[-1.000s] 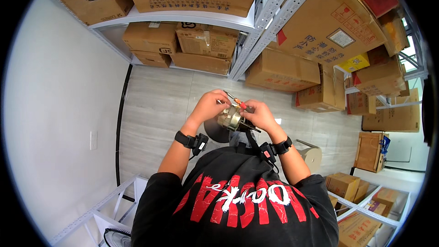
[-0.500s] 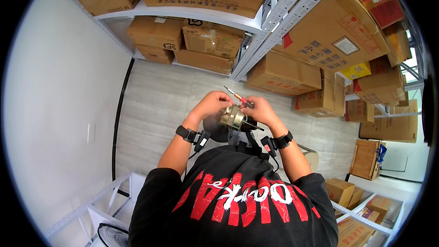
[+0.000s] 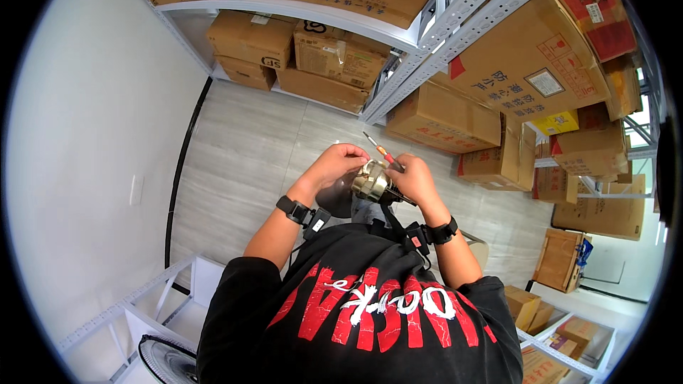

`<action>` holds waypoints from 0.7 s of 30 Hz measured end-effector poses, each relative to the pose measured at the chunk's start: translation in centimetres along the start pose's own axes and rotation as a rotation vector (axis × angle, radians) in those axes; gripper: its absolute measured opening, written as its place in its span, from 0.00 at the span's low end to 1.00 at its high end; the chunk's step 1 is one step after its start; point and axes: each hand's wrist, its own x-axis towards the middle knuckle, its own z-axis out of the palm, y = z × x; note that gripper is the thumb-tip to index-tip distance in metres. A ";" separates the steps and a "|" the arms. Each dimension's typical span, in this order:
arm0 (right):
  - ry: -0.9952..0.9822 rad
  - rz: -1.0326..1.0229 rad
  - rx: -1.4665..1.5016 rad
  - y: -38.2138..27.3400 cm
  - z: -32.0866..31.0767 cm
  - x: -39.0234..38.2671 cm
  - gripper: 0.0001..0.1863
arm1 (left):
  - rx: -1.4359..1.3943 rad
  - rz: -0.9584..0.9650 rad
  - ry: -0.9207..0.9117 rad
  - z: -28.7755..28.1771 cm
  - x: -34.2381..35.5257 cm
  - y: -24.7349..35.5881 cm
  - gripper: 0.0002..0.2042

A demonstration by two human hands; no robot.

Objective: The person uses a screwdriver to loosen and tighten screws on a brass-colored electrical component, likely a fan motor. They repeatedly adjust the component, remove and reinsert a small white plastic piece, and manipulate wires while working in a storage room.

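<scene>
Screwdriver (image 3: pixel 386 155) has swung clear of left hand (image 3: pixel 334 167); cartons (image 3: pixel 334 55) hide contents.

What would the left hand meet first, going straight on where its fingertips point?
Most likely the upper edge of the gold-toned metal housing, right by the left hand; contact is unclear at this depth. Beyond it, roughly in line, is the screwdriver in the right hand.

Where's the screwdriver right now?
In the head view, the screwdriver is in the right hand, slightly right of the picture's centre, just above the gold-coloured metal device, with its tip pointing up and left.
</scene>
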 end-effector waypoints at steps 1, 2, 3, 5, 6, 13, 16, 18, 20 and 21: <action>-0.011 0.027 -0.010 -0.7 -0.3 -0.3 0.14 | -0.005 0.004 0.000 0.0 -0.2 -0.1 0.07; -0.022 0.055 -0.019 -1.3 -0.5 -0.6 0.14 | -0.009 0.008 0.001 0.0 -0.3 -0.3 0.07; -0.030 0.031 0.014 -1.6 -0.6 -1.0 0.14 | -0.024 0.002 0.023 -0.1 -0.5 -0.6 0.07; -0.038 -0.014 0.079 -2.0 -0.7 -1.8 0.14 | -0.050 -0.009 0.058 -0.3 -0.9 -1.1 0.07; -0.009 -0.049 0.105 -1.9 -0.4 -2.0 0.14 | -0.063 0.005 0.099 -0.2 -1.1 -1.5 0.07; 0.070 -0.092 0.199 -0.9 1.2 -2.3 0.14 | -0.051 0.039 0.238 2.1 -2.1 -1.5 0.06; 0.074 -0.032 0.163 -0.8 0.7 -2.9 0.15 | -0.082 0.033 0.250 3.0 -2.3 -1.8 0.06; 0.087 -0.031 0.173 -0.3 0.4 -3.6 0.15 | -0.110 0.032 0.257 3.6 -2.3 -2.2 0.06; 0.110 -0.069 0.216 0.4 0.4 -4.3 0.16 | -0.132 0.021 0.265 4.4 -2.2 -2.0 0.06; 0.109 -0.062 0.243 0.6 0.2 -4.5 0.17 | -0.128 0.018 0.259 4.7 -2.1 -2.1 0.06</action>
